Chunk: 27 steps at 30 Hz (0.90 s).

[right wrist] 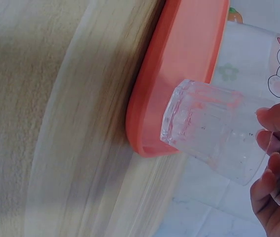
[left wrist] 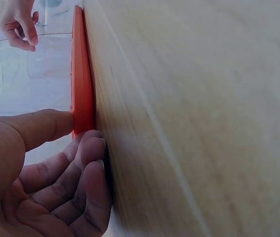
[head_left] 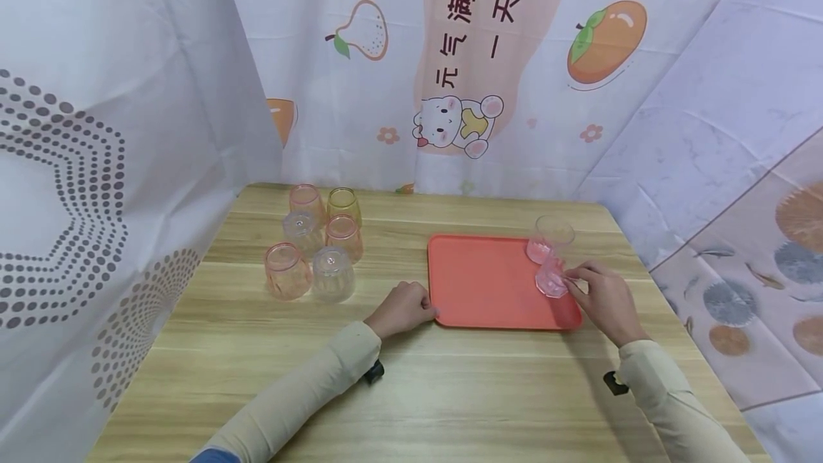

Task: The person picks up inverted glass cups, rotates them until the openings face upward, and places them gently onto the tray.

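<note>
A red-orange tray [head_left: 482, 284] lies on the wooden table. At its near left corner, my left hand [head_left: 403, 309] pinches the edge; in the left wrist view the thumb [left wrist: 51, 126] presses the tray's rim and the curled fingers sit low against its side. With thumb and fingertips, my right hand [head_left: 601, 302] pinches the rim of a clear cup [right wrist: 214, 128], whose faceted base is down at the tray's right end. Just behind it, a second clear cup [head_left: 553, 232] stands at the tray's far right corner.
On the left of the table several cups stand close together, among them a pink one [head_left: 287, 274], a yellow one [head_left: 343, 206] and a clear one [head_left: 333, 277]. Printed curtains [head_left: 360, 106] hang behind the table and along both sides.
</note>
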Available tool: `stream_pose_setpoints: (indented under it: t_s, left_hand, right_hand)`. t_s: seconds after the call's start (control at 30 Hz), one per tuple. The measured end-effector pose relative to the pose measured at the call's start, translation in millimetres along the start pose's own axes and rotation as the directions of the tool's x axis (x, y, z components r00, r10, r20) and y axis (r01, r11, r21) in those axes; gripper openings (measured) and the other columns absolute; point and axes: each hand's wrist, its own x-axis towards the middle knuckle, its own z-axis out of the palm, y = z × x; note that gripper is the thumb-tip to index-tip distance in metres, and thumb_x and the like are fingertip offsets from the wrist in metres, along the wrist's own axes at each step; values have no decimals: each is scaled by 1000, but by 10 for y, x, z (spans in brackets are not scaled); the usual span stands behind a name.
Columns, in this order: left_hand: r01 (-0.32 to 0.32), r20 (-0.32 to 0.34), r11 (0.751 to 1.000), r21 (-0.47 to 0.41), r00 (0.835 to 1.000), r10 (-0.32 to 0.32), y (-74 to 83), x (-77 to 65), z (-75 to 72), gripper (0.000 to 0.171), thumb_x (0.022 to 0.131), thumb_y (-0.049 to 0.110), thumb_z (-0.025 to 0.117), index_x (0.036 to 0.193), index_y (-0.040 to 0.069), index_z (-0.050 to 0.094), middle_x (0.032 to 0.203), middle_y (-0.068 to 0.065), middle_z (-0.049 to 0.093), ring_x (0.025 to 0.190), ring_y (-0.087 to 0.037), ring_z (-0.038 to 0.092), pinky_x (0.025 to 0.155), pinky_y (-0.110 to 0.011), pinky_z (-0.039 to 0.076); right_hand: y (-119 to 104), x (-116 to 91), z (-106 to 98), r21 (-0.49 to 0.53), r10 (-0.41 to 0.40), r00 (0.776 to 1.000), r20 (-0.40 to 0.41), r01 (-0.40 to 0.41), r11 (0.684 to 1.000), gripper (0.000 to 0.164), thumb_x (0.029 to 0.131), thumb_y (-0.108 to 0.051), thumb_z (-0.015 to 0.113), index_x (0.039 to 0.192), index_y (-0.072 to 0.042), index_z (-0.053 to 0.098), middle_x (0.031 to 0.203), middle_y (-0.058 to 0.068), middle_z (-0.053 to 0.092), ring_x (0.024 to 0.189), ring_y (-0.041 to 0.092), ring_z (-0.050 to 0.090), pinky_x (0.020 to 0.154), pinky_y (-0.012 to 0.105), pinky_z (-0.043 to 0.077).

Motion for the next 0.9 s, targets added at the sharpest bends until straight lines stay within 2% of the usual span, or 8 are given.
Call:
stream_pose_setpoints:
  t_s: [0.3,0.5,0.67,0.9]
  left_hand:
    - [-9,-1,1000,1,1000,9,-2,7,7,51,94,21,75,52,18,44,48,14,30,46,-4,28,48,-22,27]
    - [-10,1,1000,-11,1000,10,0,4,-6,51,94,21,75,52,18,46,48,14,31,46,-4,29,48,-22,27]
    - [-11,3,1000,-7,1000,11,-2,4,0,51,94,21,75,52,18,46,48,13,31,46,-4,29,48,-22,27]
    - [-12,-1,1000,10,1000,12,-7,5,7,50,95,22,75,53,17,47,48,13,33,46,-4,31,48,-22,29]
  right_hand:
    - [-47,5,-1,12,38,999,6,-38,999,26,76,2,85,100,-3,78,89,7,69,58,11,48,52,32,41]
    - [-122,33,10,54,-1,1000,-19,2,999,26,75,5,85,98,-3,77,89,5,67,59,11,48,55,25,38]
    - [-208,40,53,94,-27,1000,-10,28,995,28,75,7,84,98,-7,76,87,2,65,62,11,48,59,18,36]
    - [-334,61,152,119,-53,999,-1,53,991,28,76,6,84,99,-8,75,84,-1,64,62,11,47,58,20,36]
